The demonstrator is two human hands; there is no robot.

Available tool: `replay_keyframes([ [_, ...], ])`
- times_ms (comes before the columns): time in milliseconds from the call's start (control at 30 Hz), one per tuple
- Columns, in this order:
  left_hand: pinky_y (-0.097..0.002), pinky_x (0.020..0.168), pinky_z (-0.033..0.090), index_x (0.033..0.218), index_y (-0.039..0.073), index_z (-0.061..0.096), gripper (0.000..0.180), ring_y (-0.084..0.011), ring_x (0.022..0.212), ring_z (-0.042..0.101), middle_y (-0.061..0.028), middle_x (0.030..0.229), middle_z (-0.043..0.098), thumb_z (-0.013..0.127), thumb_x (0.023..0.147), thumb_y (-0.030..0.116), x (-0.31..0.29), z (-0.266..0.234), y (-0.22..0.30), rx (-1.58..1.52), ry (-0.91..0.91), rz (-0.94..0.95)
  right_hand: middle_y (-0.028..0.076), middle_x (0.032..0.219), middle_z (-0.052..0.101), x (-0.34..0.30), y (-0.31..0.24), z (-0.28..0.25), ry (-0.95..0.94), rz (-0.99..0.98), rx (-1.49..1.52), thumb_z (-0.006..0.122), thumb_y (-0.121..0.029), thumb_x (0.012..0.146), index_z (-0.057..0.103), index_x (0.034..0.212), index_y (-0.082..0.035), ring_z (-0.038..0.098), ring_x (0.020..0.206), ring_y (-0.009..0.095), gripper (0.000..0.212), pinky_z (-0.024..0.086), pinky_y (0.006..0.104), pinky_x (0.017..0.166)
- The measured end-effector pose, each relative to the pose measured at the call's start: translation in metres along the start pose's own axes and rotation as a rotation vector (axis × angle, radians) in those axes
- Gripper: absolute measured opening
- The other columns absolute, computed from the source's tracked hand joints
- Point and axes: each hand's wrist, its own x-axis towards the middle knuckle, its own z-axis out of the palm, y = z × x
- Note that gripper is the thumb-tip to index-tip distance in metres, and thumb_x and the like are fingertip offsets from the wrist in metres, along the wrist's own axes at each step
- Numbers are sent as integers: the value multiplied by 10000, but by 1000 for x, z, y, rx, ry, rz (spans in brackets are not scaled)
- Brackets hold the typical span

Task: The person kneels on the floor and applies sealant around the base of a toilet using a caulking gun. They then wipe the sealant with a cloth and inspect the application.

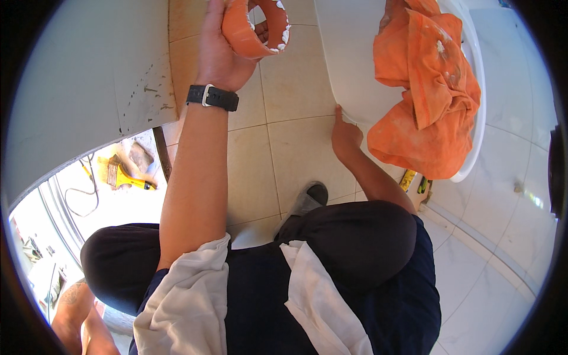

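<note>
My left hand [228, 62] is raised at the top, its fingers wrapped round a short orange pipe ring [244, 40]. White paste clings in lumps to the ring's rim, and some fingertips show through its opening. Lower and to the right, my right hand [347, 135] has its index finger stretched out to the bottom edge of a smooth white fixture [349, 56]. The other fingers are partly hidden and look curled; nothing shows in that hand. An orange cloth [429, 100] with pale smears lies draped over the fixture, beside my right hand.
Beige tiles [299, 145] cover the floor between my arms, with my shoe [310, 198] on them. A pale panel [100, 77] stands at left. Beyond it lies a yellow-handled brush [127, 174]. Another person's bare limb [74, 307] shows lower left. A yellow tool [407, 179] lies right.
</note>
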Motion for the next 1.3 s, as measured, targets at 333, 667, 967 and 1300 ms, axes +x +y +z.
replay_keyframes([
  [333,-511,1031,485,1491,135,466,867,-331,1195,585,-130,1424,538,387,954,811,-2,2,3,-10,-84,-13,155,941,754,8,47,66,113,25,-299,539,-99,983,198,1655,-190,752,845,273,759,598,417,693],
  [667,-496,994,513,1467,136,492,818,-313,1155,623,-123,1342,602,335,990,782,5,-4,-10,-39,-189,-56,155,1094,750,-94,55,-8,-357,-318,-240,701,-230,893,703,1278,-48,744,964,256,426,591,414,802],
  [967,-472,924,532,1357,134,581,706,-288,1106,651,-112,1252,660,368,1022,718,-10,-50,-71,-109,-132,-363,29,878,618,-88,12,-31,-797,-718,1756,681,-189,945,517,1502,-36,594,765,142,600,499,299,671],
  [1300,-499,950,508,1407,127,557,641,-347,1124,629,-185,1294,634,397,1044,631,-36,-63,-107,-120,-83,-573,13,932,574,-85,-20,-46,-416,-862,1580,729,-121,863,207,1668,-131,543,815,92,959,462,245,763],
])
